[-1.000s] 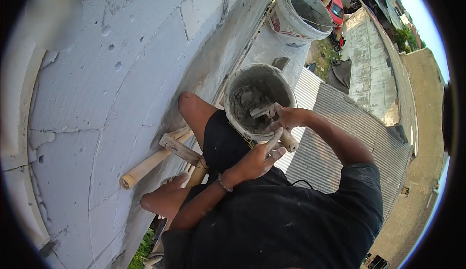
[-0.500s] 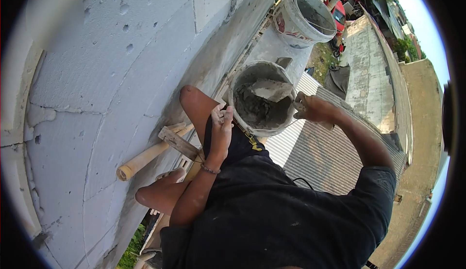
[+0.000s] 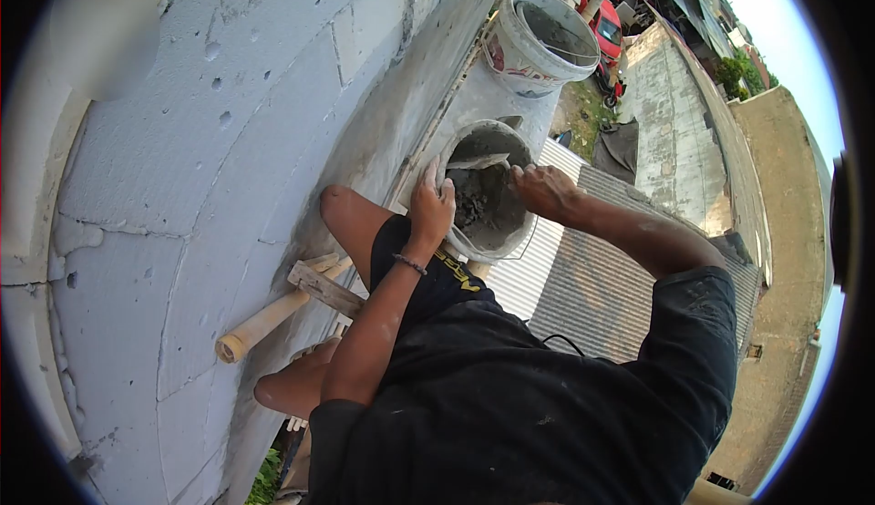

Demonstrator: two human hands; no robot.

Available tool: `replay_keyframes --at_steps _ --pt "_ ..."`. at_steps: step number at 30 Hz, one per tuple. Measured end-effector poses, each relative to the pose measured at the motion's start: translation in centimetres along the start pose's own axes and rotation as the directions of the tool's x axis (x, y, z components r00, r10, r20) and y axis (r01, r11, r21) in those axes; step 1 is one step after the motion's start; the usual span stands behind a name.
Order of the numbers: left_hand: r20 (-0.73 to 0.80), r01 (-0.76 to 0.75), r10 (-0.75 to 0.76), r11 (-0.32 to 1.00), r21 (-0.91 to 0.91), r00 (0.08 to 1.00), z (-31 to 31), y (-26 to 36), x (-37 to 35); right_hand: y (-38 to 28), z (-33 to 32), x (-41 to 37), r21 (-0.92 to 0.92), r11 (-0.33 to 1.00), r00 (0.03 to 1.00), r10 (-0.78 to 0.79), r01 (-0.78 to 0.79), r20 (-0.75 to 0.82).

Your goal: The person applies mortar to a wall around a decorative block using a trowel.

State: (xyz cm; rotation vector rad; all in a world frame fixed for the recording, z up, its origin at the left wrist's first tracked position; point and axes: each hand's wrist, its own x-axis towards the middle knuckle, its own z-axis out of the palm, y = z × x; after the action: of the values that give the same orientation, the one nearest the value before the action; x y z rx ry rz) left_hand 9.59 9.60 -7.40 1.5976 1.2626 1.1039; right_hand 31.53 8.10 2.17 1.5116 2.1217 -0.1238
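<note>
A round bucket (image 3: 506,245) with grey mortar (image 3: 469,209) inside stands in front of my lap. My left hand (image 3: 432,206) grips its near-left rim, fingers at the edge. At the opposite side, my right hand (image 3: 547,193) is closed on a trowel, whose handle is hidden by the fingers. The trowel's flat, mortar-smeared blade (image 3: 478,162) lies tilted across the inside of the bucket, above the mortar.
A second, white bucket (image 3: 529,72) stands beyond the first on a ledge. The pale block wall (image 3: 210,149) rises on the left, near a bamboo pole (image 3: 264,324) and a wooden piece (image 3: 324,288). Corrugated roofing (image 3: 592,291) lies below on the right.
My left hand has moved up from beside the bucket onto its rim. My right hand has shifted left and over the rim, and the trowel blade has turned more edge-on.
</note>
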Motion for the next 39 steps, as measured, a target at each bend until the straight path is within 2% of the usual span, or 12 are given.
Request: replay_keyframes --at_steps 3,7,9,16,20,22,23,25,27,29,37,39 --pt "-0.017 -0.036 0.036 0.999 -0.014 0.999 0.9 0.3 0.5 -0.7 0.6 -0.1 0.135 0.986 0.994 0.093 -0.100 0.059" --pt "-0.015 -0.102 0.101 0.995 -0.023 0.995 1.0 0.2 0.4 -0.3 1.3 0.6 0.174 0.984 0.999 0.045 -0.048 0.019" --pt "-0.012 -0.088 0.087 0.995 -0.053 0.996 0.7 -0.2 0.2 0.2 0.9 1.3 0.155 0.987 0.978 -0.070 0.039 0.195" --pt "-0.041 -0.114 0.113 0.993 -0.030 0.993 0.7 -0.6 -1.6 0.0 1.4 -0.1 0.142 0.952 0.880 -0.305 0.271 0.365" --pt "0.021 -0.153 0.153 0.988 -0.021 0.988 0.5 0.2 -2.5 0.8 2.9 -2.1 0.218 0.961 0.914 -0.236 0.170 0.328" --pt "0.026 -0.209 0.209 0.978 0.008 0.978 0.7 -0.1 -3.1 1.5 3.2 -3.3 0.406 0.904 0.985 -0.168 0.135 0.048" --pt "0.033 -0.258 0.256 0.966 0.035 0.966 1.0 -0.3 -3.1 1.7 3.4 -3.4 0.402 0.906 0.985 -0.166 0.134 0.045" --pt "0.054 -0.261 0.259 0.964 0.043 0.964 1.3 0.1 -3.4 -0.1 -0.1 -4.7 0.322 0.907 0.951 0.199 -0.270 0.236" --pt "0.069 -0.278 0.275 0.960 0.037 0.959 1.8 1.1 -3.4 -0.8 1.3 -5.5 0.302 0.914 0.959 0.225 -0.270 0.175" --pt "0.107 -0.271 0.269 0.963 0.004 0.957 2.1 2.0 -3.3 -0.5 4.6 -5.9 0.073 0.982 0.984 0.173 -0.176 0.038" --pt "0.184 -0.355 0.355 0.934 -0.035 0.917 2.8 2.1 -3.0 2.3 5.4 -5.4 0.287 0.949 0.941 0.024 -0.127 0.337" --pt "0.131 -0.328 0.337 0.941 -0.085 0.932 3.3 2.8 -2.5 3.1 6.9 -6.2 0.350 0.936 0.968 -0.058 -0.032 0.245"
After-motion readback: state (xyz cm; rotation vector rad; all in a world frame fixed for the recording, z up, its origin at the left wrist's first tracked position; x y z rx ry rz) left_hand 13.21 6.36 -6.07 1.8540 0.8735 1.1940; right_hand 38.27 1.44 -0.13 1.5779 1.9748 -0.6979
